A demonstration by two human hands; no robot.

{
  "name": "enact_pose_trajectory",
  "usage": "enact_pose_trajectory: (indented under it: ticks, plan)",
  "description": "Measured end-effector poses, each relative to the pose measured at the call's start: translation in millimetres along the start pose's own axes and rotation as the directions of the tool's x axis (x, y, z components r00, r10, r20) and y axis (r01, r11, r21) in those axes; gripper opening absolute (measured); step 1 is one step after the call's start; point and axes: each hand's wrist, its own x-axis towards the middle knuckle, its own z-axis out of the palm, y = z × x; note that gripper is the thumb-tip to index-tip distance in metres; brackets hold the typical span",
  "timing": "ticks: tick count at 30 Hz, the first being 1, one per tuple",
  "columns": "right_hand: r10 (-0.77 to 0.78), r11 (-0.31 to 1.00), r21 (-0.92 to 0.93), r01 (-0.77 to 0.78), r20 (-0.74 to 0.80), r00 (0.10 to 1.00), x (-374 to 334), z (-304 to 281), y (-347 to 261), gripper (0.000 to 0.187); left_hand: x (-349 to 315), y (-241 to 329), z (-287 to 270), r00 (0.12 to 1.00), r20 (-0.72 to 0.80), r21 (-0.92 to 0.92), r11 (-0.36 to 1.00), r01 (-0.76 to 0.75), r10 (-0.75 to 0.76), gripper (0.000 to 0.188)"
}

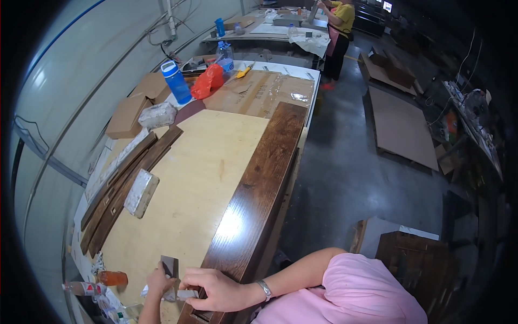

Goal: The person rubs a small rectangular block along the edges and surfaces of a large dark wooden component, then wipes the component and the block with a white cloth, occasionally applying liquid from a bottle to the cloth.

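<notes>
A long, glossy brown wooden board (pixel 259 175) lies along the right side of the work table, its near end close to me. My left hand (pixel 157 283) is closed on a flat grey scraper-like blade (pixel 170 265), which stands up from the fingers just left of the board. Right beside it, my right hand (pixel 218 290) bends over the board's near end, thumb and fingers pinched around a small whitish piece (pixel 187 294) whose kind I cannot make out. A rectangular cutout (pixel 202 315) shows in the board below that hand.
Narrow brown wooden strips (pixel 121 194) and a white-wrapped block (pixel 142 193) lie at the left. Bottles (pixel 112 278) stand near my left arm. Farther off are a blue bottle (pixel 177 83), a red plastic bag (pixel 208 82) and a yellow knife (pixel 245 71). Another person (pixel 340 32) stands beyond.
</notes>
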Motion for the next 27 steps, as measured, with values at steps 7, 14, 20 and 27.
enact_pose_trajectory:
  ticks: [7, 14, 20, 27]
  plan:
    - [-0.021, 0.988, -0.152, 0.019, -0.016, 1.0, -3, 1, 3, 0.019, -113, -48, -72, 0.904, -0.417, -0.444, 0.889, -0.111, -0.096, 0.08]
    - [0.074, 0.971, -0.229, -0.062, 0.043, 0.996, -4, 2, 1, 0.021, -301, -97, -56, 0.791, -0.485, -0.803, 0.549, -0.234, -0.373, 0.08]
    - [0.1, 0.979, -0.171, -0.113, -0.082, 0.992, -6, 8, -5, 0.012, -412, -117, 7, 0.631, -0.418, -0.874, 0.478, -0.084, -0.654, 0.068]
    - [0.047, 0.987, -0.154, -0.047, 0.0, 0.999, -1, 8, 5, 0.018, -455, -114, 71, 0.666, -0.328, -0.932, 0.346, -0.111, -0.67, 0.063]
